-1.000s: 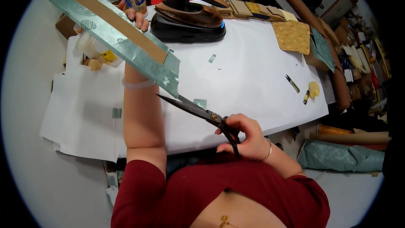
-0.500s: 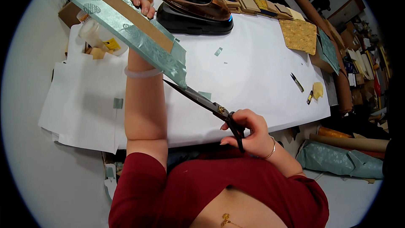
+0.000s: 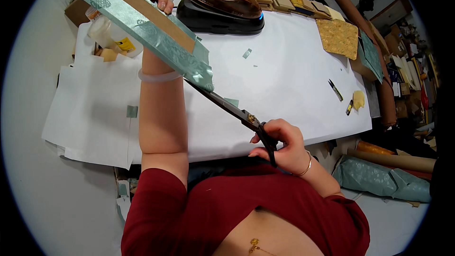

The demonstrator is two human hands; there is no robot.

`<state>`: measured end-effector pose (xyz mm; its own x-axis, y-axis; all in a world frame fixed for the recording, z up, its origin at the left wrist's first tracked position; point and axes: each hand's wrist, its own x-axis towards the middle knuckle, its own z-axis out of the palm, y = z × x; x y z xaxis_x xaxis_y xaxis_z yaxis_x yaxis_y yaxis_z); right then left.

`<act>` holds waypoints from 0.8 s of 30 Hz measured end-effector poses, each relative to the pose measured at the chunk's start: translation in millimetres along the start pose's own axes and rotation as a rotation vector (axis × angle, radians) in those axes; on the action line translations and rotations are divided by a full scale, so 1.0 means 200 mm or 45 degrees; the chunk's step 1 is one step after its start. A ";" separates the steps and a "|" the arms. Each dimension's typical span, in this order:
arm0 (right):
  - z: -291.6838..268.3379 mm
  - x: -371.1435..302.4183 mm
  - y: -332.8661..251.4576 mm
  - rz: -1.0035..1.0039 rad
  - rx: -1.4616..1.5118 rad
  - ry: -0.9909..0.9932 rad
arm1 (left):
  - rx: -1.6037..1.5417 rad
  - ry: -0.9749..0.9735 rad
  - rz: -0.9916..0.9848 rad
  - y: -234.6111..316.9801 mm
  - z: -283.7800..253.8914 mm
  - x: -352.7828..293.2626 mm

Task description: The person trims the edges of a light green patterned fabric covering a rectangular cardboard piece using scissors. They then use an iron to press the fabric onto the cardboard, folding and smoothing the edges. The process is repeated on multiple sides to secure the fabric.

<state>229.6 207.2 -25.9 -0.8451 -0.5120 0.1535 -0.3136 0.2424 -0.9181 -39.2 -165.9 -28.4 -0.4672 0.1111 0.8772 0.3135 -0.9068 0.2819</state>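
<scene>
Raised at the upper left, my left hand [image 3: 161, 1] grips a long brown board edged with shiny teal patterned fabric [image 3: 175, 59]. Fingers show at its far edge; the rest of the hand is behind it. At the board's near corner, loose fabric sticks out past the brown strip. My right hand [image 3: 290, 148] has its thumb and fingers in the black handles of a pair of scissors [image 3: 234, 110]. Their long dark blades point up and left to that fabric corner, one blade partly behind it. Small teal scraps [image 3: 247, 53] lie on the white-covered table.
A bronze and black iron [image 3: 222, 4] rests on its base at the back. White sheets [image 3: 90, 114] and a glue-like bottle [image 3: 124, 41] are on the left. To the right lie a cork-like square [image 3: 337, 38], a slim pen-like tool [image 3: 335, 90] and a small yellow piece [image 3: 359, 99].
The scissors have moved slightly up, and their blades now meet the fabric corner more closely. The board has shifted a little upward in my left hand.
</scene>
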 end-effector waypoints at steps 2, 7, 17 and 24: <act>0.00 0.00 -0.01 0.009 -0.001 -0.003 | -0.019 -0.020 -0.010 0.01 -0.02 0.00; 0.00 0.01 -0.01 0.019 0.011 0.011 | -0.023 -0.034 -0.022 0.03 -0.03 0.01; -0.01 0.00 -0.01 0.081 0.039 -0.035 | -0.055 -0.083 -0.044 0.01 -0.08 0.00; -0.11 0.05 -0.14 0.192 0.151 -0.368 | -0.767 0.066 -0.031 -0.29 0.16 0.05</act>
<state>220.5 212.7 8.7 -0.7150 -0.6944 -0.0815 -0.1276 0.2442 -0.9613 -35.5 -99.9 -22.7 -0.5128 0.1284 0.8489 -0.2142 -0.9766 0.0183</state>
